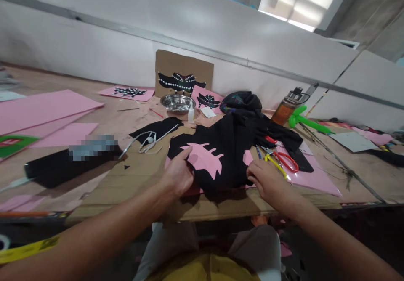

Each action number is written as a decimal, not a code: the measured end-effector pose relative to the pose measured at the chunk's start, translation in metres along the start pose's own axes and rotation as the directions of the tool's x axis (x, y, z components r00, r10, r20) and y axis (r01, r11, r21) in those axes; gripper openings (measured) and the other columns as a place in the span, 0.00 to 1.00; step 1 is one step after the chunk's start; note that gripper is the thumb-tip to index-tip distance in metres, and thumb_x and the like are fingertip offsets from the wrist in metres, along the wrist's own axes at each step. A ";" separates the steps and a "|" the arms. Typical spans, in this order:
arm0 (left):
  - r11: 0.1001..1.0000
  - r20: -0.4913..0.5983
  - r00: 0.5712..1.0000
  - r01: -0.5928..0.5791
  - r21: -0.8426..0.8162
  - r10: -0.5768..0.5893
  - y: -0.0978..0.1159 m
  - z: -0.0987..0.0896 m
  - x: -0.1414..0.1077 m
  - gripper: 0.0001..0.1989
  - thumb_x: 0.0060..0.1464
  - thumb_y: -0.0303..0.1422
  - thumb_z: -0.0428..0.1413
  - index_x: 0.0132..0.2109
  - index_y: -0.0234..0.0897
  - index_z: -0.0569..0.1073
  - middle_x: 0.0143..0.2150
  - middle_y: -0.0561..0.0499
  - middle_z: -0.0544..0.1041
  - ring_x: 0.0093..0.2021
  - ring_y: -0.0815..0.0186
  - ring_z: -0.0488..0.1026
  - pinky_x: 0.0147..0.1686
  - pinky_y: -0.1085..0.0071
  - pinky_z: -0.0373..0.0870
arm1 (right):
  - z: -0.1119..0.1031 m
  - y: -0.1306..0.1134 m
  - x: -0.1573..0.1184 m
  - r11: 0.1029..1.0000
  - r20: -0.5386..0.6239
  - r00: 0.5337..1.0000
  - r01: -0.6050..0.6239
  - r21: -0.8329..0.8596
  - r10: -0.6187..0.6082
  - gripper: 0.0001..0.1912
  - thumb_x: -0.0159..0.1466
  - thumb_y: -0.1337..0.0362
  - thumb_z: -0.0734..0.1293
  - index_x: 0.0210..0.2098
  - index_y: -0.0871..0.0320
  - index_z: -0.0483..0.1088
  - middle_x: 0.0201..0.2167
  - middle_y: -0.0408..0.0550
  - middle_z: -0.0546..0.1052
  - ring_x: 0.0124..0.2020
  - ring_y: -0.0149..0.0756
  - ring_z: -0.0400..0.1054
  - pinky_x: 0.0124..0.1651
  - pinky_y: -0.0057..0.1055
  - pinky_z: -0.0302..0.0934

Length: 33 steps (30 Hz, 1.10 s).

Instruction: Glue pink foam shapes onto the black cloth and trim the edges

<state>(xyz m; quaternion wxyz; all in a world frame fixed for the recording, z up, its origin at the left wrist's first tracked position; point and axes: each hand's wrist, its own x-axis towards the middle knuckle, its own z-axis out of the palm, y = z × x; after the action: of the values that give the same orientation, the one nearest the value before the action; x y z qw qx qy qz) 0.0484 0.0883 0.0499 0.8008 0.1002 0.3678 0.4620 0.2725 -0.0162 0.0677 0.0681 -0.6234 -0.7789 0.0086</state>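
A large black cloth (233,142) lies before me, gathered into folds at its far right. On it rests a spiky-edged pink cutout (206,158). My left hand (179,172) is closed at the left edge, its thumb pressing the cutout and its fingers under the cloth. At the right edge, my right hand (267,180) pinches the black cloth, with some fingertips hidden. Just beyond that hand lie red-handled scissors (288,162) and a yellow-handled tool (275,166). Pink material shows beneath parts of the cloth.
Left are a black box-shaped object (72,163) and black piece (158,128) with white cord (148,140). Behind stand a metal bowl (176,103), small white bottle (191,114) and pearl-studded black piece (179,82). Right are an amber bottle (285,107) and green balloon (304,120).
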 end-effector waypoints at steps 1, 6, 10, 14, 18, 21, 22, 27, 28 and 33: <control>1.000 0.007 1.000 0.008 0.007 -0.008 0.000 0.000 0.000 0.09 0.60 0.27 0.52 0.43 0.28 0.76 0.35 0.42 0.81 0.32 0.62 0.80 0.36 0.67 0.80 | -0.004 0.004 -0.004 1.000 0.037 0.999 -0.007 -0.015 0.008 0.07 0.63 0.74 0.62 0.33 0.58 0.69 0.35 0.49 0.72 0.38 0.40 0.63 0.42 0.36 0.54; 0.994 0.007 0.999 0.043 0.097 -0.043 -0.003 -0.003 0.003 0.06 0.58 0.26 0.54 0.40 0.30 0.75 0.32 0.43 0.80 0.29 0.59 0.79 0.33 0.56 0.81 | -0.010 0.020 -0.017 0.998 0.223 0.974 -0.021 -0.065 0.035 0.08 0.62 0.76 0.61 0.31 0.57 0.68 0.35 0.48 0.72 0.38 0.38 0.63 0.42 0.34 0.54; 0.986 -0.033 0.999 0.032 0.161 -0.027 -0.006 -0.004 0.002 0.07 0.58 0.23 0.53 0.43 0.32 0.75 0.36 0.42 0.81 0.32 0.56 0.80 0.36 0.44 0.79 | -0.009 0.031 -0.020 0.994 0.289 0.955 -0.030 -0.109 0.060 0.10 0.59 0.78 0.61 0.31 0.58 0.68 0.35 0.48 0.73 0.39 0.39 0.63 0.42 0.34 0.53; 0.978 -0.045 0.999 0.038 0.206 -0.029 -0.004 -0.002 0.000 0.09 0.58 0.23 0.54 0.44 0.33 0.75 0.39 0.40 0.82 0.35 0.52 0.81 0.37 0.38 0.77 | -0.008 0.040 -0.019 0.989 0.268 0.960 -0.047 -0.140 0.083 0.09 0.60 0.77 0.60 0.31 0.58 0.68 0.35 0.48 0.73 0.39 0.39 0.64 0.42 0.35 0.53; 0.970 -0.064 0.998 0.038 0.238 -0.023 0.000 -0.003 0.001 0.10 0.58 0.23 0.54 0.46 0.33 0.74 0.40 0.40 0.81 0.36 0.52 0.81 0.37 0.35 0.75 | -0.006 0.045 -0.018 0.987 0.253 0.965 -0.030 -0.155 0.069 0.11 0.59 0.78 0.60 0.31 0.58 0.68 0.34 0.48 0.73 0.38 0.38 0.64 0.41 0.33 0.54; 0.967 -0.082 0.997 0.028 0.254 -0.008 0.003 -0.006 0.001 0.11 0.59 0.22 0.52 0.47 0.34 0.73 0.39 0.41 0.81 0.37 0.53 0.81 0.38 0.37 0.76 | -0.003 0.045 -0.020 0.986 0.249 0.964 -0.060 -0.153 0.097 0.10 0.61 0.76 0.60 0.31 0.57 0.68 0.35 0.49 0.74 0.39 0.39 0.66 0.41 0.34 0.55; 0.967 -0.081 0.997 0.023 0.255 -0.003 0.004 -0.007 0.000 0.11 0.60 0.23 0.51 0.47 0.35 0.73 0.39 0.41 0.81 0.37 0.53 0.81 0.39 0.38 0.77 | -0.001 0.045 -0.022 0.987 0.245 0.963 -0.081 -0.136 0.113 0.09 0.62 0.75 0.60 0.31 0.57 0.69 0.35 0.49 0.74 0.39 0.39 0.66 0.41 0.34 0.56; 0.966 -0.056 0.998 0.025 0.258 -0.011 0.007 -0.008 -0.008 0.10 0.63 0.27 0.49 0.45 0.34 0.75 0.38 0.41 0.82 0.35 0.54 0.81 0.37 0.42 0.78 | 0.006 0.059 -0.033 0.978 0.009 0.979 -0.202 -0.051 0.203 0.11 0.67 0.68 0.57 0.42 0.57 0.71 0.44 0.54 0.75 0.46 0.43 0.68 0.48 0.37 0.61; 0.964 -0.052 0.998 0.034 0.265 -0.021 0.007 -0.008 -0.010 0.09 0.62 0.27 0.50 0.44 0.33 0.75 0.37 0.41 0.82 0.34 0.55 0.81 0.37 0.43 0.79 | 0.008 0.064 -0.036 0.969 -0.076 0.970 -0.236 -0.072 0.231 0.13 0.68 0.66 0.56 0.45 0.58 0.71 0.46 0.56 0.74 0.49 0.44 0.67 0.51 0.38 0.61; 0.964 -0.020 0.999 0.052 0.262 -0.048 0.005 -0.008 -0.011 0.07 0.57 0.22 0.54 0.41 0.32 0.76 0.31 0.44 0.81 0.28 0.62 0.80 0.36 0.59 0.81 | 0.020 0.100 -0.048 0.869 -0.188 0.915 -0.399 -0.291 0.357 0.17 0.67 0.64 0.58 0.53 0.59 0.70 0.48 0.60 0.74 0.48 0.50 0.67 0.50 0.43 0.61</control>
<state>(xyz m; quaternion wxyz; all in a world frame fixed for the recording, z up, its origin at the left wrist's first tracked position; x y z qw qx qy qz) 0.0360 0.0808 0.0526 0.7893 0.1928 0.4335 0.3897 0.3769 -0.0388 0.0333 0.0119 -0.7658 -0.6262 -0.1461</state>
